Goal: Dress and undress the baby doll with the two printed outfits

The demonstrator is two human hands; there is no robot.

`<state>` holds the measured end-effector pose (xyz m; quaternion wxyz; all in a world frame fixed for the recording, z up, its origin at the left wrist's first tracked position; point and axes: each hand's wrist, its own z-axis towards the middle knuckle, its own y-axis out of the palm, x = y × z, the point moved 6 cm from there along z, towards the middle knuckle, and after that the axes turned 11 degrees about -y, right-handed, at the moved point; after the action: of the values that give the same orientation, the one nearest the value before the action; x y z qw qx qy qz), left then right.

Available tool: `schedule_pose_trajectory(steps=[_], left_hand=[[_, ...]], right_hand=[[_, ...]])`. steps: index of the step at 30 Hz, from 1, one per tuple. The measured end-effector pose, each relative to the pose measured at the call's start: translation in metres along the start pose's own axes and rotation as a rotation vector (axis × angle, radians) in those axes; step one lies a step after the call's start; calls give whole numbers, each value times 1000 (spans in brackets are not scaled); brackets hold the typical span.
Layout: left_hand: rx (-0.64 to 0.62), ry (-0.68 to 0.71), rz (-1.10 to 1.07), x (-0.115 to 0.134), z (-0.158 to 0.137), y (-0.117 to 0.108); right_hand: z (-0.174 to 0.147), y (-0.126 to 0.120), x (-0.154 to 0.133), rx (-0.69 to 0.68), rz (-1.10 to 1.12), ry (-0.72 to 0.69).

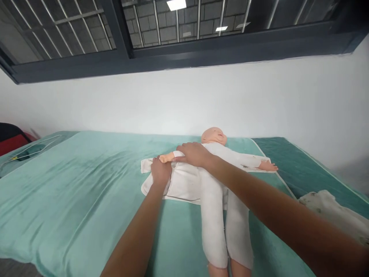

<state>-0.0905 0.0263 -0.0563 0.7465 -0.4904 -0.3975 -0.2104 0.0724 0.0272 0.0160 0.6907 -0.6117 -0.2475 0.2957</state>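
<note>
A baby doll (pixel 213 184) lies on its back with a white cloth body and limbs, its head turned to the right. Spread beneath it is a white baby garment (pixel 184 186), one sleeve stretched out to the left. My right hand (pixel 193 154) is closed around the doll's forearm on the left side of the picture. Beside the doll's small hand (pixel 166 157), my left hand (pixel 160 171) is curled over the garment's left sleeve; its fingertips are partly hidden. The doll's other arm (pixel 250 161) extends to the right over the garment's other sleeve.
A green sheet (pixel 86 192) covers the bed, with a darker green cloth (pixel 273 154) at the right. A crumpled white patterned cloth (pixel 331 209) lies at the right edge. A red and black item (pixel 11 138) stands far left. Behind is a white wall (pixel 161 104) below a barred window.
</note>
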Motion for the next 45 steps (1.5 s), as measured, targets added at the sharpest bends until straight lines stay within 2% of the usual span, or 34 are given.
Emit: schedule_pose_trajectory(steps=[5,10,12,16,19,21,22,24,25,27,29,30,32,33,39,45], left_hand=[[56,-100,-213,-17,7,-11],[73,-151,-358,-23,7,-11],[55,-97,-324,-16,2,-8],[-23,132,-137,6,-10,1],[-26,129,-136,8,-12,0],[-2,87,-109,5,-10,-2],[6,71,-77,4,-9,-2],[-8,60,2,4,-9,0],[-21,65,40,5,-10,2],[-30,87,102,8,-12,4],[-14,122,136,11,-15,4],[-1,141,142,13,-17,3],[17,178,133,16,-21,0],[16,191,113,18,-23,-1],[-126,108,-162,34,-35,4],[-222,79,-301,80,-38,20]], right_hand=[[3,2,-5,-79,-62,28],[10,12,-8,-142,-102,17],[16,18,-10,-126,-95,27],[30,22,-17,-54,-75,83],[21,13,-17,22,-59,96],[-2,0,-8,173,-12,150],[-21,-9,1,311,36,209],[-71,-22,23,609,91,377],[-96,-23,34,691,71,470],[-144,-14,55,711,58,712],[-177,2,70,578,121,893],[-186,10,73,505,168,938],[-194,20,75,421,262,942],[-194,22,75,421,306,922],[-182,31,73,586,682,786],[-167,43,58,719,1155,612]])
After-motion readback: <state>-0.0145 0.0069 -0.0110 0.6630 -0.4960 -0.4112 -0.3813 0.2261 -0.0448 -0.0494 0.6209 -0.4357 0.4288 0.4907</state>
